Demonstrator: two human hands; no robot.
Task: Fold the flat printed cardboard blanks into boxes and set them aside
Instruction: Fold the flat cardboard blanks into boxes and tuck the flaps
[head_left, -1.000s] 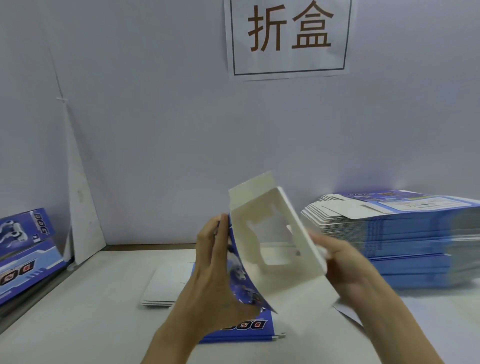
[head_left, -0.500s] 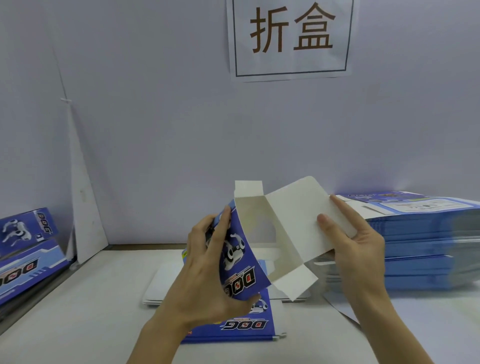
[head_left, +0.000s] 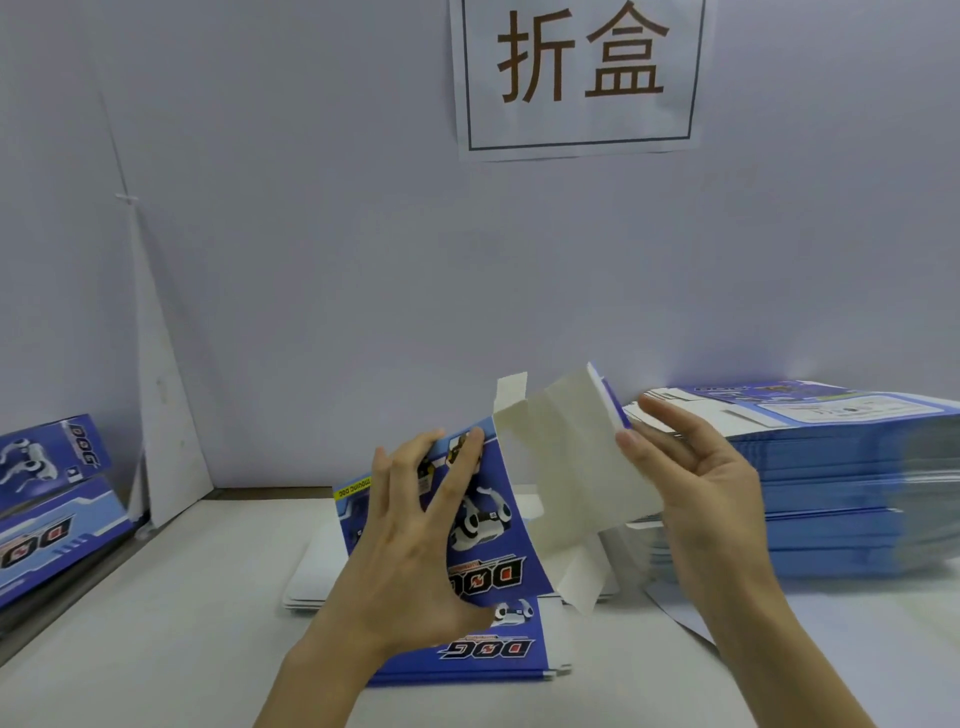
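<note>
I hold a half-folded blue box printed with a robot dog and "DOG" above the table's middle. My left hand grips its printed side, fingers spread across the face and thumb under the lower edge. The box's white inner flap sticks out to the right, and my right hand pinches that flap's far edge between thumb and fingers. A tall stack of flat blue blanks sits at the right. One more flat blank lies on the table under my hands.
Folded blue boxes lie at the far left edge. A few white card sheets rest flat behind the lying blank. A white cardboard wedge leans in the left corner. A paper sign hangs on the back wall.
The box has turned so its printed face points at me instead of its white inside. My right hand shifted from the flap's surface to its far edge, and the flap has swung closer to the box.
</note>
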